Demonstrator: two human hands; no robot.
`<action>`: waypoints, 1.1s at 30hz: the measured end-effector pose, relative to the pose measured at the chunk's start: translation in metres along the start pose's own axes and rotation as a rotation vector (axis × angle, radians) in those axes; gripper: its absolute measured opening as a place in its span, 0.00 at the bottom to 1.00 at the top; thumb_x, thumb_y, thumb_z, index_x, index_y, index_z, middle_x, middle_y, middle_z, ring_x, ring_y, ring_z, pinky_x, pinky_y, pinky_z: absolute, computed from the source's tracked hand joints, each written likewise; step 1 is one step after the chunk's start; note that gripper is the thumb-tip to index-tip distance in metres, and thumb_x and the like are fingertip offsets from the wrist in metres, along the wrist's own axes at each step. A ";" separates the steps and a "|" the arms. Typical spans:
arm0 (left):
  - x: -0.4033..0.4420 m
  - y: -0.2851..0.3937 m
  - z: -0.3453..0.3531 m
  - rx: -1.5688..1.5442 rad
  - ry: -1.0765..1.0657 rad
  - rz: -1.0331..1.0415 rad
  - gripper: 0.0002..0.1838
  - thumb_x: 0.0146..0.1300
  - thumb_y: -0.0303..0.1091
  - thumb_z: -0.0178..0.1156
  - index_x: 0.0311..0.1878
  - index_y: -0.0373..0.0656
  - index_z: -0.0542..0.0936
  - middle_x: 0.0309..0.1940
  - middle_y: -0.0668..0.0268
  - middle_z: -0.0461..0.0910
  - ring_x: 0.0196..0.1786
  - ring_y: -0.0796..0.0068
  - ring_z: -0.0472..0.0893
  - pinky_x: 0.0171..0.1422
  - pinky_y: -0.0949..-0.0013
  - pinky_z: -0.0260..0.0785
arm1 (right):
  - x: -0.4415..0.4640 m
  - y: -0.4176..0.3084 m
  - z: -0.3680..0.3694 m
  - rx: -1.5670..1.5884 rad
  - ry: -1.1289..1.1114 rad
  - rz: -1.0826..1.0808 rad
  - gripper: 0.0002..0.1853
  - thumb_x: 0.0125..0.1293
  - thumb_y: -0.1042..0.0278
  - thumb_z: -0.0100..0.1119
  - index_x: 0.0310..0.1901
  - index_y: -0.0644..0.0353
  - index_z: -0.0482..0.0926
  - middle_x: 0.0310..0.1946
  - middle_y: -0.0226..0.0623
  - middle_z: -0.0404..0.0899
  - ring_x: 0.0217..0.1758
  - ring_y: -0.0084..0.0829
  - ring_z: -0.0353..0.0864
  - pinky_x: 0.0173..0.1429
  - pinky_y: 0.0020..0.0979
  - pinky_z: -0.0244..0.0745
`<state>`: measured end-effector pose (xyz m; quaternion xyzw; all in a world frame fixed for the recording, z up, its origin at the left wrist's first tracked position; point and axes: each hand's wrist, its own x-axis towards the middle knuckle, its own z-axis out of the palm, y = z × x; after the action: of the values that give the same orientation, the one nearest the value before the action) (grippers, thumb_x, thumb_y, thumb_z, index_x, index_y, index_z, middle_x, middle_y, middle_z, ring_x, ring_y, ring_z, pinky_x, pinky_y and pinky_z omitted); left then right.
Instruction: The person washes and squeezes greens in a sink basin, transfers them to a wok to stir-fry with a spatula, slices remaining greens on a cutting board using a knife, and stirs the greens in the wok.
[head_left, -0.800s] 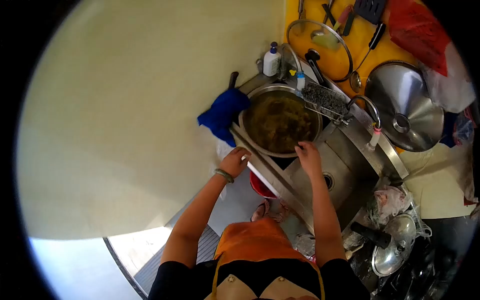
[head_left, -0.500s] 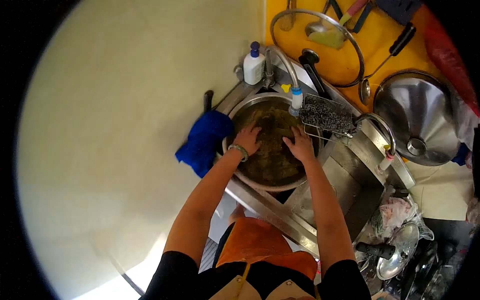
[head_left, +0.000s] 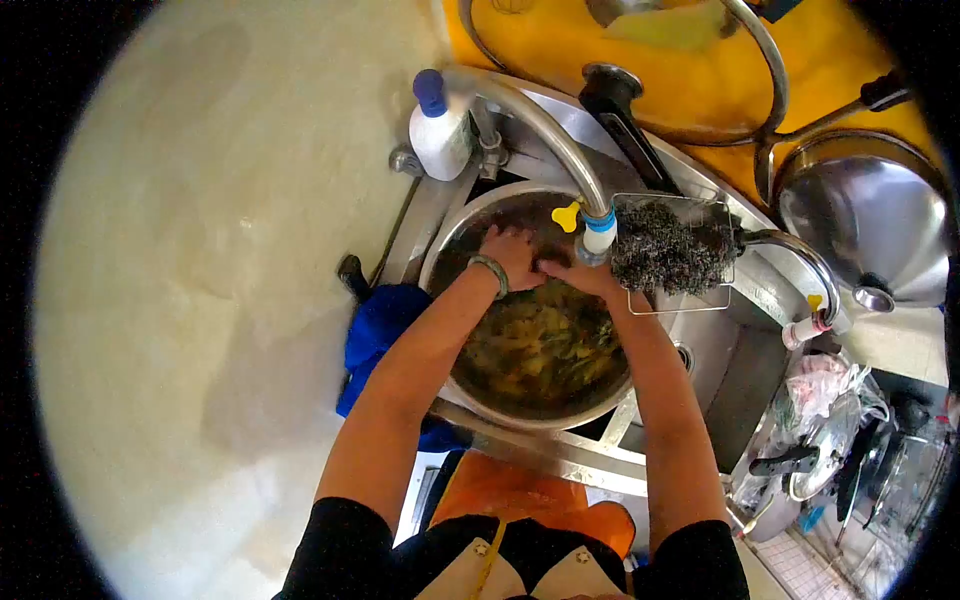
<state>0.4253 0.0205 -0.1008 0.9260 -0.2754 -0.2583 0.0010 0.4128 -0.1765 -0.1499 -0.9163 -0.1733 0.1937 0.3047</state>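
A round metal basin [head_left: 455,375] sits in the sink corner, holding murky water and wet leafy greens [head_left: 545,350]. My left hand [head_left: 515,258], with a bracelet at the wrist, reaches into the far part of the basin, its fingers spread in the water. Close beside it is my right hand [head_left: 588,278], thumb stretched toward the left hand. The tap spout [head_left: 598,235] covers most of the right fingers; the thumb lies apart and no held thing shows.
A wire rack with dark scouring mesh [head_left: 672,250] hangs by the tap, over my right forearm. A white bottle [head_left: 440,140] stands behind the basin. Blue cloth [head_left: 385,335] hangs at the left. A second tap [head_left: 805,330] and a sink bowl [head_left: 745,370] lie right.
Both hands have moved to the far side of the basin and closer together. The greens show more plainly near the front. The camera view has shifted and come nearer.
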 end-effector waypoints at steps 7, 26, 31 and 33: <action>-0.031 0.010 0.003 -0.136 -0.214 0.000 0.50 0.49 0.76 0.52 0.71 0.57 0.60 0.71 0.56 0.56 0.71 0.49 0.58 0.68 0.38 0.54 | -0.075 -0.070 -0.057 -0.088 -0.288 0.123 0.54 0.49 0.23 0.56 0.69 0.56 0.58 0.68 0.55 0.55 0.69 0.56 0.59 0.69 0.47 0.58; -0.126 0.048 0.035 -0.099 -0.106 -0.015 0.67 0.32 0.63 0.74 0.75 0.65 0.43 0.72 0.50 0.47 0.69 0.39 0.58 0.64 0.33 0.55 | -0.155 -0.093 -0.007 -0.476 -0.186 0.156 0.62 0.36 0.18 0.58 0.73 0.37 0.48 0.70 0.54 0.53 0.68 0.59 0.60 0.60 0.66 0.60; -0.121 0.050 0.039 -0.152 -0.119 -0.032 0.64 0.36 0.64 0.71 0.75 0.63 0.44 0.72 0.52 0.48 0.68 0.41 0.60 0.65 0.34 0.54 | -0.156 -0.095 0.004 -0.340 -0.091 0.236 0.56 0.43 0.20 0.57 0.72 0.37 0.52 0.67 0.59 0.56 0.65 0.61 0.63 0.60 0.64 0.62; -0.130 0.052 0.038 -0.141 -0.063 -0.008 0.63 0.39 0.66 0.70 0.75 0.63 0.44 0.72 0.53 0.47 0.67 0.42 0.61 0.66 0.35 0.52 | -0.161 -0.099 0.006 -0.323 -0.060 0.226 0.52 0.46 0.21 0.55 0.71 0.37 0.55 0.67 0.57 0.57 0.65 0.61 0.63 0.60 0.63 0.62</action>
<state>0.2878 0.0487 -0.0636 0.9161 -0.2528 -0.3060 0.0564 0.2508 -0.1687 -0.0525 -0.9607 -0.1074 0.2235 0.1246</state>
